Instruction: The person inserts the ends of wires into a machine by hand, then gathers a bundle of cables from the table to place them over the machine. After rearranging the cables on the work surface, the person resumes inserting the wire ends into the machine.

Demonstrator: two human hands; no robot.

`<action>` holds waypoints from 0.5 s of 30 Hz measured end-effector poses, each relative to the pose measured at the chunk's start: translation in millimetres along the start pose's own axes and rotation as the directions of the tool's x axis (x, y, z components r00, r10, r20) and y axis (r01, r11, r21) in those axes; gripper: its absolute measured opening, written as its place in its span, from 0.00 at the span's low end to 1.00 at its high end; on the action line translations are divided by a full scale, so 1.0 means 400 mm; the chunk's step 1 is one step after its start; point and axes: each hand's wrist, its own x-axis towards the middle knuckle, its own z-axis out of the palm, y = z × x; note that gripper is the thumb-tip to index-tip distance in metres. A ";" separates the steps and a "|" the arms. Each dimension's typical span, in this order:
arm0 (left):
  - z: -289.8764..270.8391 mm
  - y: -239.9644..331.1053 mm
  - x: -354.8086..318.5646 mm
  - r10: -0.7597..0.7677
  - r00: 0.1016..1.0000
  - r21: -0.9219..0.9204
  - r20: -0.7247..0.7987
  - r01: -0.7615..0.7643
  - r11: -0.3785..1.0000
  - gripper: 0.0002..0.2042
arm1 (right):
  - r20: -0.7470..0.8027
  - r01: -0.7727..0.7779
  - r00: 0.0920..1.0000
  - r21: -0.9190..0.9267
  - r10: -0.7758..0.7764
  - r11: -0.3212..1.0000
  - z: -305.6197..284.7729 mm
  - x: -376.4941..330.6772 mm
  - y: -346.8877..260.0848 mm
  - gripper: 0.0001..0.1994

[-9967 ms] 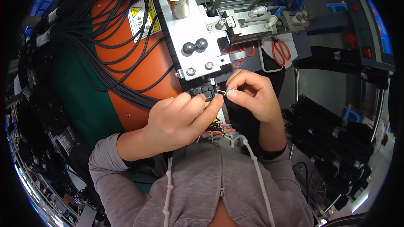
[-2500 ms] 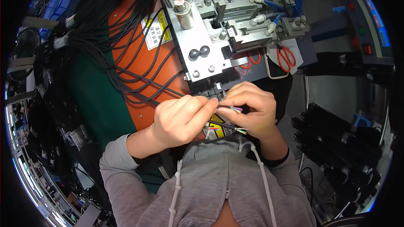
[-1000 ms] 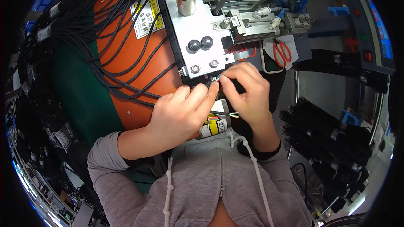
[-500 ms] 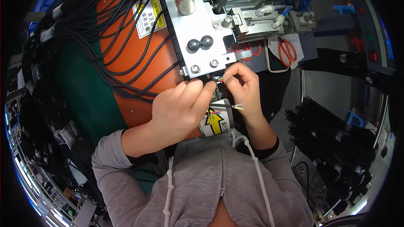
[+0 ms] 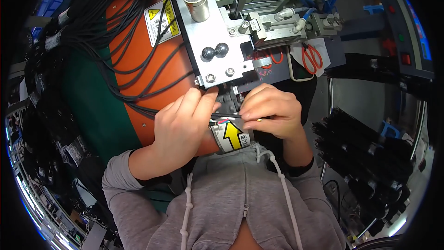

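Head view. Right hand (image 5: 274, 113): grip narrow, thumb and fingers pinched on a black cable (image 5: 227, 115); a small pale wire tip (image 5: 259, 120) shows at the thumb. Left hand (image 5: 180, 120): fingers bent over the cable's run, left of the right grip; thumb hidden, cannot tell whether it holds or only covers.

Stage, judged from present layout: cable end looks already bared to thin wires; cable lies crosswise between the hands, not seated in the black block (image 5: 226, 102) just ahead. Red and blue wires (image 5: 224, 121) lie loose left of the right grip, apparently unhandled; their cable not traceable. Anything fitted on the held tip: covered by fingers. Many black cables (image 5: 111, 86) lie well left of the grip; their condition not readable.

Materials, near to far: cable jacket matt, round, bendable-looking; yellow arrow label (image 5: 233, 136) flat, smooth, below the grip; block dark, stepped. Beyond: bright metal plate (image 5: 217, 67) with two glossy round knobs (image 5: 208, 53); ahead-right, red-handled scissors (image 5: 311, 56), smooth loops.
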 end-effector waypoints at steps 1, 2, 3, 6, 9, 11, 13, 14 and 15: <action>-0.005 0.000 0.007 0.013 1.000 -0.011 -0.001 -0.013 1.000 0.10 | 0.061 0.093 0.993 0.077 -0.098 0.993 -0.004 0.001 -0.002 0.14; -0.009 0.003 0.011 0.014 1.000 -0.011 0.000 -0.014 1.000 0.10 | 0.059 0.094 0.993 0.077 -0.098 0.993 -0.005 -0.002 -0.003 0.14; -0.014 0.008 0.017 0.099 0.981 -0.084 -0.165 -0.114 0.990 0.11 | 0.011 0.042 0.999 0.077 -0.043 0.996 -0.005 -0.005 -0.006 0.14; -0.015 0.011 0.023 0.216 0.846 -0.173 -0.487 -0.337 0.926 0.12 | -0.088 -0.060 0.994 0.084 0.068 0.995 0.004 -0.013 -0.021 0.15; 0.010 0.001 0.009 0.206 0.949 -0.279 -0.238 -0.270 0.922 0.12 | -0.235 -0.017 0.971 0.119 0.045 0.993 0.043 -0.001 -0.049 0.15; 0.019 0.002 0.010 0.181 0.945 -0.296 -0.273 -0.261 0.919 0.12 | -0.254 0.017 0.967 0.042 -0.006 0.999 0.055 0.004 -0.036 0.15; 0.024 0.004 0.014 0.123 0.933 -0.331 -0.339 -0.241 0.912 0.12 | -0.278 0.080 0.954 -0.111 -0.108 0.991 0.064 0.010 -0.021 0.15; 0.026 0.002 0.016 0.123 0.933 -0.332 -0.339 -0.241 0.912 0.12 | -0.278 0.080 0.955 -0.111 -0.109 0.991 0.070 0.015 -0.020 0.15; 0.028 0.001 0.018 0.120 0.931 -0.354 -0.343 -0.247 0.902 0.12 | -0.301 0.077 0.950 -0.012 -0.077 0.997 0.075 0.020 -0.020 0.14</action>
